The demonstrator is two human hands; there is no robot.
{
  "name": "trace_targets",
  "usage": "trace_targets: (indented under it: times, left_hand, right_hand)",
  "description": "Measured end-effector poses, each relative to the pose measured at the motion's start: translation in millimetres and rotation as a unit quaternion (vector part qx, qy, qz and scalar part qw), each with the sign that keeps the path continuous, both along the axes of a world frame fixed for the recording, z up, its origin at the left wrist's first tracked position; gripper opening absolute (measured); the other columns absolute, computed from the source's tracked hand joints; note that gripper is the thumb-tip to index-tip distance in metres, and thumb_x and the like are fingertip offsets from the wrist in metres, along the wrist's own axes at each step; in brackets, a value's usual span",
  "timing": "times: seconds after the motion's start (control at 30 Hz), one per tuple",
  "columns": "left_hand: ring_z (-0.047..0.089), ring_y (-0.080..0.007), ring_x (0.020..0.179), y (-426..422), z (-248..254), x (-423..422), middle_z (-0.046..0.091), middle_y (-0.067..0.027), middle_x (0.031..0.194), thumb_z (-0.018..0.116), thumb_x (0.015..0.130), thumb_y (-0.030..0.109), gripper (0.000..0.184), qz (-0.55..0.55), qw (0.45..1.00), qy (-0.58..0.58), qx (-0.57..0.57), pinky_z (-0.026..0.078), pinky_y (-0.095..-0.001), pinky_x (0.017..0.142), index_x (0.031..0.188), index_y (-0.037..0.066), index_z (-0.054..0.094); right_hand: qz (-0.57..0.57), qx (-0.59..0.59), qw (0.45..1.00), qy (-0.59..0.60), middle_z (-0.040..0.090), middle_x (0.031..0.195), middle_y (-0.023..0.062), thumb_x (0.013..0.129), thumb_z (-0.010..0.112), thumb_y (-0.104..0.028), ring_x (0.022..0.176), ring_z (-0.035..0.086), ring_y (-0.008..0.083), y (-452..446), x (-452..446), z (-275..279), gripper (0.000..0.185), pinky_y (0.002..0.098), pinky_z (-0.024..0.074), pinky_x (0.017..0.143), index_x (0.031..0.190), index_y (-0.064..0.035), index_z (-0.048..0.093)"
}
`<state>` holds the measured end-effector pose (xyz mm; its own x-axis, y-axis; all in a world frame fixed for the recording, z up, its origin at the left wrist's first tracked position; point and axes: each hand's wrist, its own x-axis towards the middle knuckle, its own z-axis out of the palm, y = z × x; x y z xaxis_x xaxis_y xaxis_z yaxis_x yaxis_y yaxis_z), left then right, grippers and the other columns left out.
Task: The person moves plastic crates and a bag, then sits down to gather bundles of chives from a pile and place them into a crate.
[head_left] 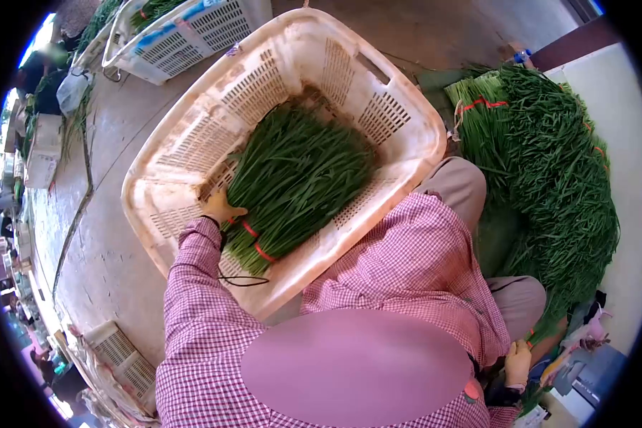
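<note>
A large white plastic basket [150, 187] stands tilted in front of me, with bundles of garlic chives [303, 164] lying in it, their cut ends towards me and red ties near those ends. My left hand [223, 207], in a yellowish glove, is closed on the left side of the bundles near a red tie; some of its fingers are hidden behind the stems. Low on the right, my right hand [518, 364], gloved too, is closed round the stem end of another chive bundle [542, 329] that has a red tie. Part of that grip is hidden.
A big heap of tied chives [549, 164] lies to my right beside a pale wall. Another white basket [192, 43] holding greens stands at the back left. A crate [121, 357] is at lower left. Blue-grey items [592, 378] sit at lower right.
</note>
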<state>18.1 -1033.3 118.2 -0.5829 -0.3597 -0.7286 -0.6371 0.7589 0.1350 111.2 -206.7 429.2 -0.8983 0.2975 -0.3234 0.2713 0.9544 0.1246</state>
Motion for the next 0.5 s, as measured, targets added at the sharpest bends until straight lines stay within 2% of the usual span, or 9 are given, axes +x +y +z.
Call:
trace_targets:
  times: [0.1, 0.13, 0.2, 0.23, 0.27, 0.33, 0.37, 0.4, 0.5]
  left_hand:
    - [0.034, -0.0336, 0.145, -21, -24, 9, 0.046, -0.0269, 0.147, 0.088, 0.062, 0.056, 0.121, -0.036, 0.999, 0.019, -0.032, 0.031, -0.0444, 0.118, 0.153, 0.001, 0.029]
    - [0.043, -0.0333, 0.138, -28, -30, 16, 0.05, -0.0258, 0.143, 0.089, 0.064, 0.049, 0.115, -0.026, 0.999, 0.033, -0.013, 0.037, -0.0442, 0.113, 0.151, 0.001, 0.033]
    - [0.068, -0.0301, 0.102, 12, 39, -5, 0.066, -0.0195, 0.123, 0.09, 0.068, 0.025, 0.09, 0.061, 0.991, 0.068, 0.096, 0.056, -0.0398, 0.086, 0.142, 0.001, 0.047]
    - [0.07, -0.0253, 0.078, -1, 12, 8, 0.071, -0.0132, 0.107, 0.087, 0.071, 0.01, 0.076, 0.05, 0.967, 0.155, 0.197, 0.058, -0.0359, 0.069, 0.137, 0.003, 0.05]
    - [0.069, -0.0239, 0.08, -29, -36, 21, 0.071, -0.0117, 0.104, 0.084, 0.074, 0.007, 0.068, 0.115, 0.928, 0.083, 0.344, 0.058, -0.0365, 0.069, 0.134, 0.002, 0.052]
    - [0.067, -0.0269, 0.102, -11, -16, 17, 0.069, -0.0117, 0.117, 0.081, 0.075, 0.001, 0.068, 0.089, 0.9, 0.117, 0.411, 0.057, -0.04, 0.087, 0.136, 0.003, 0.052]
    - [0.061, -0.0281, 0.117, -22, -49, 31, 0.064, -0.0134, 0.128, 0.082, 0.072, 0.0, 0.073, 0.036, 0.904, 0.196, 0.377, 0.053, -0.0422, 0.097, 0.138, 0.003, 0.05]
    - [0.059, -0.0285, 0.121, -38, -96, 47, 0.06, -0.0149, 0.134, 0.085, 0.069, 0.001, 0.08, 0.078, 0.93, 0.145, 0.328, 0.051, -0.0435, 0.1, 0.139, 0.002, 0.047]
    - [0.059, -0.0349, 0.123, -46, -130, 32, 0.059, -0.0201, 0.135, 0.09, 0.064, 0.007, 0.09, -0.018, 0.986, 0.053, 0.157, 0.05, -0.0418, 0.104, 0.14, 0.0, 0.044]
  right_hand:
    - [-0.035, 0.044, 0.997, -0.049, 0.064, 0.091, 0.0318, 0.094, 0.055, -0.019, 0.09, 0.061, 0.0515, -24, -13, 12, 0.025, 0.0552, 0.0484, 0.077, 0.09, 0.0044, 0.062]
    - [-0.041, 0.044, 0.996, -0.066, 0.065, 0.092, 0.0314, 0.094, 0.055, -0.021, 0.091, 0.062, 0.051, -34, -18, 15, 0.027, 0.0552, 0.0488, 0.078, 0.09, 0.004, 0.063]
    - [-0.066, 0.059, 0.992, -0.091, 0.066, 0.094, 0.0308, 0.094, 0.054, -0.025, 0.092, 0.063, 0.0501, -48, -31, 26, 0.03, 0.0553, 0.0495, 0.08, 0.091, 0.0031, 0.064]
    - [-0.058, 0.058, 0.993, -0.083, 0.066, 0.093, 0.0301, 0.094, 0.053, -0.027, 0.091, 0.063, 0.0496, -44, -29, 27, 0.031, 0.0553, 0.0498, 0.08, 0.091, 0.0023, 0.065]
    - [-0.057, 0.061, 0.994, -0.073, 0.067, 0.092, 0.0294, 0.094, 0.052, -0.029, 0.09, 0.064, 0.049, -38, -23, 24, 0.033, 0.0554, 0.0502, 0.081, 0.091, 0.0014, 0.066]
    - [-0.075, 0.076, 0.992, -0.064, 0.067, 0.093, 0.0284, 0.094, 0.052, -0.03, 0.091, 0.064, 0.0477, -49, -28, 27, 0.033, 0.055, 0.0506, 0.082, 0.092, -0.0002, 0.067]
    - [-0.105, 0.09, 0.988, -0.065, 0.067, 0.093, 0.0279, 0.094, 0.052, -0.031, 0.092, 0.064, 0.047, -63, -33, 32, 0.034, 0.0544, 0.0507, 0.083, 0.092, -0.0008, 0.067]
    - [-0.128, 0.097, 0.984, -0.069, 0.068, 0.093, 0.0273, 0.094, 0.052, -0.032, 0.092, 0.065, 0.0464, -74, -40, 34, 0.034, 0.0539, 0.0509, 0.083, 0.091, -0.0015, 0.067]
    - [-0.117, 0.082, 0.987, -0.068, 0.068, 0.095, 0.0264, 0.093, 0.053, -0.033, 0.093, 0.065, 0.0455, -74, -45, 32, 0.034, 0.052, 0.0515, 0.085, 0.093, -0.0016, 0.066]
